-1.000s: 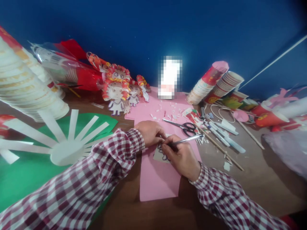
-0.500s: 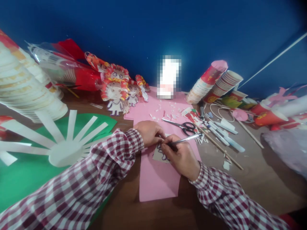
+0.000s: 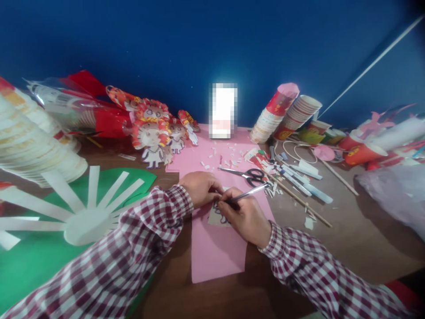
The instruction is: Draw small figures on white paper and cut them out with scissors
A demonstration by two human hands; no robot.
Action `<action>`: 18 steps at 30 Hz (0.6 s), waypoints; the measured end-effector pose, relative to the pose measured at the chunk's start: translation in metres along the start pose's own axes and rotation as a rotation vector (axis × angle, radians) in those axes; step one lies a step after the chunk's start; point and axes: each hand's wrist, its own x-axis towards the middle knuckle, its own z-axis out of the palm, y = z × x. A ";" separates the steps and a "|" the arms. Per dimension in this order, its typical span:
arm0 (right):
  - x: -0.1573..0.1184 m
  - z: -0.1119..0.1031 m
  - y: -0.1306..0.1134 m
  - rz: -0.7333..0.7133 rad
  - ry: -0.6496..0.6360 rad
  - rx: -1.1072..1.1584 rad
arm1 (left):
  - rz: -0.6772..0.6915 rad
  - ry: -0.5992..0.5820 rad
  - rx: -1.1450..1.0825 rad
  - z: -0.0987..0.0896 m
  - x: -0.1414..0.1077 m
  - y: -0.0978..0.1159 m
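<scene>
A small pale paper piece with dark drawn outlines lies on the pink paper, partly covered by my hands. My right hand is closed round a slim silver pen, its writing end down at the drawing and hidden by the fingers. From the upper left, my left hand rests with bent fingers and thumb at the top edge of the same piece, close to the right fingertips. Just beyond the hands are black-handled scissors, lying on the pink paper with their blades apart.
Paper-cup figures stand at the back left. Green card bears a flattened cup with splayed strips. Stacked cups lean at the back right. Pens, a wooden stick and paper scraps lie around. A bright blurred screen stands behind.
The view has shifted slightly, so most things sit a little further left and lower. Both hands keep nearly the same pose over the drawing, with the pen still in my right hand.
</scene>
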 end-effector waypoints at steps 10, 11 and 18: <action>-0.001 -0.001 -0.001 0.004 -0.018 -0.008 | 0.021 0.000 -0.014 -0.002 -0.001 0.002; -0.001 -0.001 -0.001 0.004 -0.016 -0.008 | 0.018 0.000 -0.018 -0.002 -0.001 0.002; -0.001 -0.002 0.000 0.002 -0.025 -0.014 | 0.009 0.007 -0.031 0.002 -0.001 -0.002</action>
